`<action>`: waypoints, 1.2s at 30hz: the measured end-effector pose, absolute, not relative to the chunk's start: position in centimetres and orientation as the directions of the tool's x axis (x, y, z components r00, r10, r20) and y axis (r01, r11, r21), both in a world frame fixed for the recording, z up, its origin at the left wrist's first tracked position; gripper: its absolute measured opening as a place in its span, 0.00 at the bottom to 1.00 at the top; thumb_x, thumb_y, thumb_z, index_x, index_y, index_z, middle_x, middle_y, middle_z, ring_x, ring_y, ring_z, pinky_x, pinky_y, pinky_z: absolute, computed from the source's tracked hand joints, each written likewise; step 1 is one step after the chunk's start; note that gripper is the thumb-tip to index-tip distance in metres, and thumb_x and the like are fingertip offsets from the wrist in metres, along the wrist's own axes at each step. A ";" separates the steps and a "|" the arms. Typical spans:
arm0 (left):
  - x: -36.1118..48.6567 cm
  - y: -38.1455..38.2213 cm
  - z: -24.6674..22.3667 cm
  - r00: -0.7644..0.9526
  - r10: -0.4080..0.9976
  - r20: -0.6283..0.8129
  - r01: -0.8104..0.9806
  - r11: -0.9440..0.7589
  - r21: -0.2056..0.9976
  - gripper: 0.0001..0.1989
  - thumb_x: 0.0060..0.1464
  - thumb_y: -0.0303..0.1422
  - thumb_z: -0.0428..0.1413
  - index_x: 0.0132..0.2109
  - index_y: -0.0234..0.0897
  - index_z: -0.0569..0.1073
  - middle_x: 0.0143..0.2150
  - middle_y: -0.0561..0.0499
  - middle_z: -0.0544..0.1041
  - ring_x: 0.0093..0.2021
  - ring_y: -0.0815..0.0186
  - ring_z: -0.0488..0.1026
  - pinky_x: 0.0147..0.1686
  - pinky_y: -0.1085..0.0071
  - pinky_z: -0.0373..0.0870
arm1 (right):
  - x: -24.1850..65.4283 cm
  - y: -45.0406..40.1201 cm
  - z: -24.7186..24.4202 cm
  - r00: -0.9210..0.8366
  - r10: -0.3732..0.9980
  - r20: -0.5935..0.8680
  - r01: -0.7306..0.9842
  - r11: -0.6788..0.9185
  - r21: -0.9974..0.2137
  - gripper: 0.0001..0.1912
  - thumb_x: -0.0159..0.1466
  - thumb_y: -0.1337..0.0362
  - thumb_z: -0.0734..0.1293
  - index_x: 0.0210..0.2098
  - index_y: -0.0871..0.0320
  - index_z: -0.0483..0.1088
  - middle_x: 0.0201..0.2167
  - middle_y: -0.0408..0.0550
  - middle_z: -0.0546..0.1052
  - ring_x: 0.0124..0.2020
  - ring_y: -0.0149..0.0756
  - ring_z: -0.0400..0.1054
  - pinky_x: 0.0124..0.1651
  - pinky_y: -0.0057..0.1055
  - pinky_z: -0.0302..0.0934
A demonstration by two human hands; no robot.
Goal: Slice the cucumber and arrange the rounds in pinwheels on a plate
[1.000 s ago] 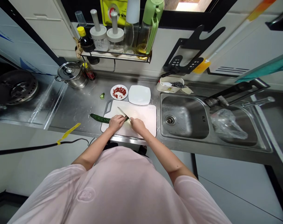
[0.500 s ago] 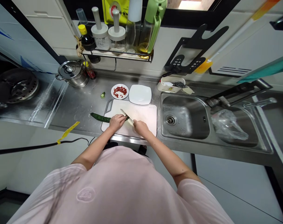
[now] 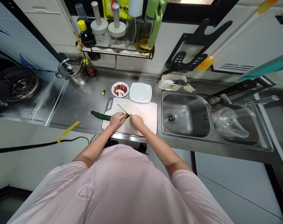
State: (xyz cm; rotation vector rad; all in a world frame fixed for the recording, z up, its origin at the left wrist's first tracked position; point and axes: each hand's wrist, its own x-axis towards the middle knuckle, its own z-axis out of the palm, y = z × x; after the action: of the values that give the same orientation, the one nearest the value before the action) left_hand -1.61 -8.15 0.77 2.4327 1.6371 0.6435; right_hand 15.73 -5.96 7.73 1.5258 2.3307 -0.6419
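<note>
A long green cucumber (image 3: pixel 100 116) lies across the left edge of a white cutting board (image 3: pixel 146 119), one end reaching over the steel counter. My left hand (image 3: pixel 118 119) is closed over its right part, fingers bent near the cut end. In my right hand (image 3: pixel 137 121) is a kitchen knife (image 3: pixel 122 108), its blade slanting up and left beside my left fingertips. My fingers cover the knife's handle, and the exact contact of blade and cucumber is too small to make out.
Behind the board are a plate of chopped red pieces (image 3: pixel 120 89) and a white square plate (image 3: pixel 140 92). A cucumber end piece (image 3: pixel 103 93) lies to their left. A steel pot (image 3: pixel 72 71) stands at the back left; a double sink (image 3: pixel 185 115) is on the right.
My right hand and the knife have shifted slightly up and left, so the blade reaches further past my left fingers. My left hand stays on the cucumber; the view has tilted a little.
</note>
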 end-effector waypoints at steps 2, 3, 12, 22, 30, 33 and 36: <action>-1.6 -8.1 0.7 0.316 0.908 0.276 0.847 -0.401 0.350 0.13 0.62 0.37 0.49 0.47 0.44 0.77 0.41 0.48 0.77 0.41 0.64 0.70 0.40 0.68 0.65 | 15.5 -5.8 7.6 -0.405 0.794 -0.453 0.914 0.342 -0.218 0.17 0.70 0.67 0.50 0.53 0.59 0.62 0.44 0.56 0.75 0.45 0.41 0.70 0.44 0.31 0.59; -1.6 -8.1 0.7 0.315 0.907 0.278 0.845 -0.402 0.353 0.13 0.62 0.37 0.49 0.47 0.45 0.77 0.41 0.48 0.77 0.41 0.65 0.71 0.40 0.68 0.65 | 15.5 -5.8 7.6 -0.403 0.796 -0.453 0.915 0.340 -0.216 0.17 0.70 0.67 0.50 0.54 0.59 0.62 0.44 0.56 0.75 0.45 0.41 0.70 0.44 0.31 0.59; -1.5 -8.1 0.8 0.305 0.910 0.279 0.849 -0.393 0.353 0.14 0.62 0.37 0.49 0.46 0.44 0.77 0.41 0.47 0.77 0.41 0.64 0.71 0.40 0.68 0.65 | 19.0 -8.7 6.8 -0.389 0.792 -0.471 0.921 0.353 -0.167 0.15 0.69 0.67 0.52 0.51 0.59 0.64 0.40 0.56 0.76 0.43 0.42 0.71 0.41 0.31 0.59; -1.5 -8.1 0.7 0.296 0.913 0.279 0.850 -0.385 0.359 0.14 0.62 0.38 0.49 0.46 0.44 0.78 0.42 0.48 0.78 0.41 0.64 0.71 0.40 0.68 0.65 | 18.4 -7.8 6.8 -0.410 0.783 -0.467 0.911 0.368 -0.184 0.14 0.68 0.68 0.53 0.49 0.59 0.64 0.41 0.56 0.76 0.43 0.43 0.71 0.41 0.31 0.60; -1.4 -8.1 0.9 0.291 0.921 0.260 0.849 -0.373 0.374 0.14 0.62 0.38 0.49 0.46 0.44 0.78 0.42 0.48 0.77 0.41 0.64 0.71 0.41 0.68 0.65 | 17.5 -6.9 6.6 -0.419 0.787 -0.453 0.908 0.370 -0.198 0.15 0.68 0.69 0.52 0.50 0.58 0.64 0.42 0.56 0.75 0.44 0.43 0.71 0.43 0.32 0.60; -1.4 -8.1 1.0 0.290 0.922 0.257 0.850 -0.371 0.374 0.14 0.62 0.38 0.48 0.46 0.44 0.77 0.42 0.48 0.78 0.41 0.64 0.71 0.40 0.68 0.65 | 17.1 -6.6 6.6 -0.421 0.789 -0.448 0.907 0.370 -0.200 0.15 0.68 0.69 0.52 0.50 0.59 0.64 0.41 0.56 0.76 0.44 0.43 0.71 0.43 0.32 0.60; -1.4 -8.2 0.9 0.285 0.923 0.257 0.852 -0.367 0.374 0.14 0.62 0.38 0.48 0.46 0.44 0.78 0.42 0.48 0.78 0.41 0.64 0.71 0.40 0.68 0.65 | 16.8 -6.4 6.6 -0.421 0.788 -0.448 0.907 0.369 -0.204 0.15 0.68 0.69 0.52 0.50 0.59 0.64 0.41 0.55 0.76 0.44 0.42 0.71 0.43 0.31 0.60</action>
State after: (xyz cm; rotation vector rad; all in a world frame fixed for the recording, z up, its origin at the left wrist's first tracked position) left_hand -1.39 -8.15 0.94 2.3825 1.6626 0.6517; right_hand 16.82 -6.37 6.55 1.5022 2.3578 -0.6168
